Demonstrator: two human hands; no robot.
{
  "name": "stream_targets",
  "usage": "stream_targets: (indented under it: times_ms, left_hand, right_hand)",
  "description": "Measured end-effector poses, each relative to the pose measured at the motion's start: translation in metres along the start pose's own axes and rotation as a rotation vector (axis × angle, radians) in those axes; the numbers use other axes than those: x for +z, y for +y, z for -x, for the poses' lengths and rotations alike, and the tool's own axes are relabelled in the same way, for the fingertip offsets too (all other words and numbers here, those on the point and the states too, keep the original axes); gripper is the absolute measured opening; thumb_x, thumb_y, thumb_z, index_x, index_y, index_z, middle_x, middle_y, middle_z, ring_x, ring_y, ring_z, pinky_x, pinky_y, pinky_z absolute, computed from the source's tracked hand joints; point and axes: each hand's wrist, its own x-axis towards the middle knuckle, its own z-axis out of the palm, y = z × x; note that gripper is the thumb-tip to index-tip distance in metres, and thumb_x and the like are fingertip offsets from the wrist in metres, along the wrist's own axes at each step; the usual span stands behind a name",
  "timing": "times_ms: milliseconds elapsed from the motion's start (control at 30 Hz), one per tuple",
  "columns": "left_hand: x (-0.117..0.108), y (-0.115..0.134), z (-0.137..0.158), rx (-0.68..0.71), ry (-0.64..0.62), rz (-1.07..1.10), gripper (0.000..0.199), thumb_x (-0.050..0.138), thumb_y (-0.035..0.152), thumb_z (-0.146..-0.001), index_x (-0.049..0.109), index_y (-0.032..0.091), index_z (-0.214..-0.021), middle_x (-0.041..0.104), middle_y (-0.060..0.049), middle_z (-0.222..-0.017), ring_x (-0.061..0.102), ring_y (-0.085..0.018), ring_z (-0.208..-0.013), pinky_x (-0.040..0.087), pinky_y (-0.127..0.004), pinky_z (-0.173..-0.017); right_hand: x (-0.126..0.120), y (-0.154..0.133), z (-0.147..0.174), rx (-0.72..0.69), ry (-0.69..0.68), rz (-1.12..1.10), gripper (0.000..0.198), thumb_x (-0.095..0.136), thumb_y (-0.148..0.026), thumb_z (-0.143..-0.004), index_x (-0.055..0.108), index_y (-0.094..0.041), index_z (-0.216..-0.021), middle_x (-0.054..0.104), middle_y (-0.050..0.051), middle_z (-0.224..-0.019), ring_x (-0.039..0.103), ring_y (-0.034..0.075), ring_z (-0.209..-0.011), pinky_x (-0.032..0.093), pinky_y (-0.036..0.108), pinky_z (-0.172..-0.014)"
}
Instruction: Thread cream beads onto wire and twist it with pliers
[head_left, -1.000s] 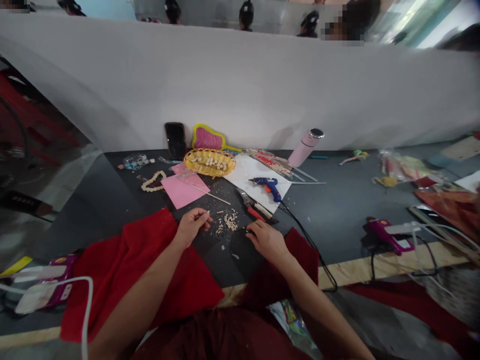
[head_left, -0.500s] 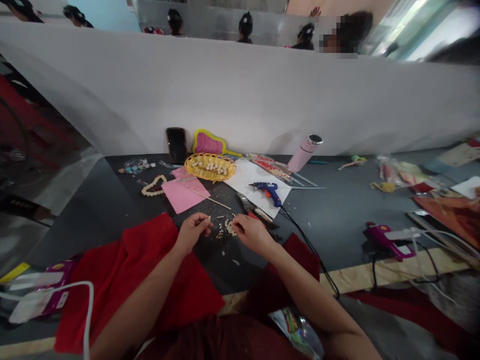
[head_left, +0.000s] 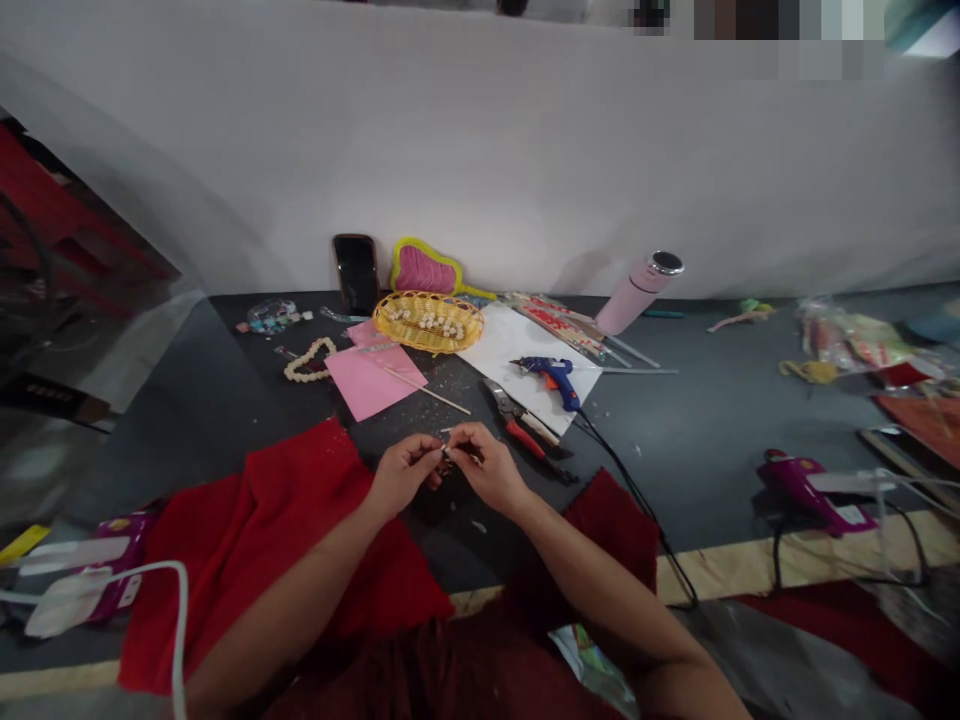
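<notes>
My left hand and my right hand meet over the dark tabletop, thumbs and fingers pinched. A tiny whitish piece shows between their fingertips; its kind is too small to tell. The pile of small pale pieces beneath is mostly hidden by my hands. Just right of my right hand lies a pair of red-handled pliers. Beyond it a blue glue gun rests on a white sheet. A thin wooden stick lies ahead of my hands, across pink paper.
A yellow basket holds small pale pieces. A heart-shaped beaded loop, a phone and a pink bottle stand or lie toward the white partition. Red cloth covers the near left; the glue gun's black cord runs right.
My right hand has come left from the pile of pale pieces to meet my left hand, fingertips now together. The view has tilted down, showing less beyond the partition.
</notes>
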Motion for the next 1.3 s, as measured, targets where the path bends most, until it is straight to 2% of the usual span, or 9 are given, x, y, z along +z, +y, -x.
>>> stream_targets:
  times_ms: [267,500,733,1300]
  left_hand:
    - [0.0000,0.0010,0.0022,0.031,-0.040,-0.062,0.021,0.062,0.037,-0.075,0.059,0.017,-0.076,0.059,0.003,-0.062,0.053,-0.009,-0.048,0.043,-0.020,-0.048]
    - [-0.0023,0.0005,0.0018,0.004,-0.068,-0.065,0.024,0.063,0.039,-0.074,0.059,0.015,-0.074,0.057,0.003,-0.061,0.051,-0.007,-0.044,0.042,-0.019,-0.045]
    - [-0.0027,0.0055,0.0031,-0.052,-0.127,0.039,0.029,0.064,0.042,-0.073,0.057,0.014,-0.073,0.059,0.002,-0.057,0.048,-0.006,-0.039,0.039,-0.018,-0.040]
    - [-0.0033,0.0052,0.0042,-0.039,-0.145,0.063,0.026,0.065,0.039,-0.073,0.058,0.014,-0.076,0.061,0.001,-0.061,0.050,-0.006,-0.042,0.041,-0.019,-0.043]
  right_hand:
    - [-0.0037,-0.0034,0.0013,-0.046,-0.024,0.156,0.023,0.050,-0.019,-0.084,0.051,-0.021,-0.107,0.062,0.005,-0.094,0.060,0.016,-0.090,0.049,0.031,-0.081]
    - [-0.0032,-0.0019,0.0013,-0.107,-0.022,0.128,0.021,0.050,-0.020,-0.086,0.053,-0.021,-0.107,0.062,0.004,-0.092,0.059,0.015,-0.088,0.048,0.029,-0.080]
    - [-0.0049,-0.0077,0.0004,-0.131,-0.057,0.092,0.011,0.051,-0.027,-0.088,0.060,-0.022,-0.091,0.064,0.003,-0.086,0.060,0.015,-0.081,0.048,0.028,-0.076]
    - [-0.0047,-0.0076,-0.0002,-0.192,-0.052,0.074,0.015,0.049,-0.027,-0.090,0.063,-0.022,-0.092,0.065,0.004,-0.084,0.061,0.015,-0.081,0.049,0.029,-0.075]
